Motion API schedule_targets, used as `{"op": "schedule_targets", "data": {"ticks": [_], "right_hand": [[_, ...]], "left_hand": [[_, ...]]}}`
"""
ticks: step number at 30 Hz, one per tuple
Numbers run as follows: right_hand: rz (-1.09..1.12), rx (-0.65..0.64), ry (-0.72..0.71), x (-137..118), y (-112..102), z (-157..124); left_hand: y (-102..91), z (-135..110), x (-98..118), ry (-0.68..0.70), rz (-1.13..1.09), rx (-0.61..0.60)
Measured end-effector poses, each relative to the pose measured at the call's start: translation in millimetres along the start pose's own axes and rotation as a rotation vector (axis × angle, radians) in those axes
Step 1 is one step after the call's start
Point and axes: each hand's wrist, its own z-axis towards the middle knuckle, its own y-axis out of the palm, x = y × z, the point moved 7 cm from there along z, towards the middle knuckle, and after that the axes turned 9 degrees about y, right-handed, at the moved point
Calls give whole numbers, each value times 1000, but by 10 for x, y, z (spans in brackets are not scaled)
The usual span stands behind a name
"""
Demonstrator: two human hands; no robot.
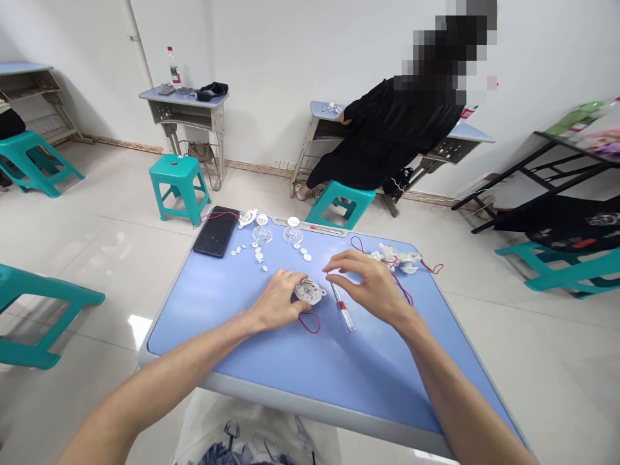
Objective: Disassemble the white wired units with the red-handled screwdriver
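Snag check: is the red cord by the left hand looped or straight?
Looped: the red cord bends back toward the left hand.

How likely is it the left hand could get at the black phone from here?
Probably yes: the black phone lies on the desk, nothing tall between. But the left hand holds a round white part, a red cord crosses the phone, and small white pieces lie near the path.

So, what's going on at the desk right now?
The person's left hand holds a round white mechanism on the blue desk. The right hand is at the shaft end of a screwdriver; whether it grips it is unclear. Small white parts lie farther back beside a phone.
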Motion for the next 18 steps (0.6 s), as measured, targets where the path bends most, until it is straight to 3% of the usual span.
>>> {"op": "schedule_targets", "data": {"ticks": [7, 18], "right_hand": [[-59, -63, -169, -144, 105, -240], [-103, -121, -166, -104, 211, -241]], "left_hand": [[-15, 12, 23, 11, 4, 6], [-30, 13, 36, 18, 5, 16]]}}
